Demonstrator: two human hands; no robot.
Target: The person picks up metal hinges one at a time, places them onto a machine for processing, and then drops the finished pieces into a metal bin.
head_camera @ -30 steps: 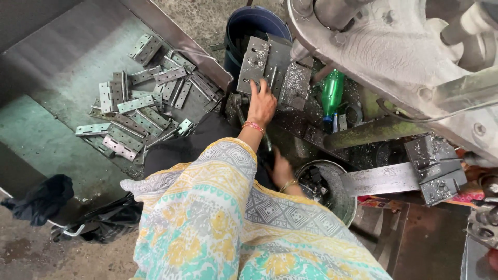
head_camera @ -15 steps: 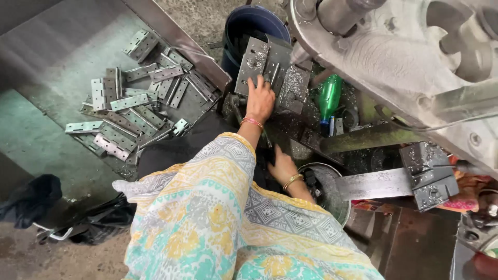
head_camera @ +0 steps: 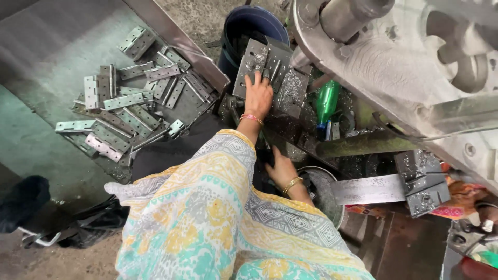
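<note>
Left hand [head_camera: 258, 94] reaches far forward and lies flat on the die plate [head_camera: 270, 78], fingers pressed together and touching a small metal piece [head_camera: 252, 78] on it; I cannot tell if it pinches the piece. Right hand [head_camera: 281, 167] is nearer, low beside the round tin [head_camera: 324, 189], its fingers hidden in the dark, so its state I cannot tell. Hinges [head_camera: 129, 98] lie in a heap on the chute [head_camera: 46, 57], well apart at left. A green bottle [head_camera: 326, 101] stands right of the plate.
</note>
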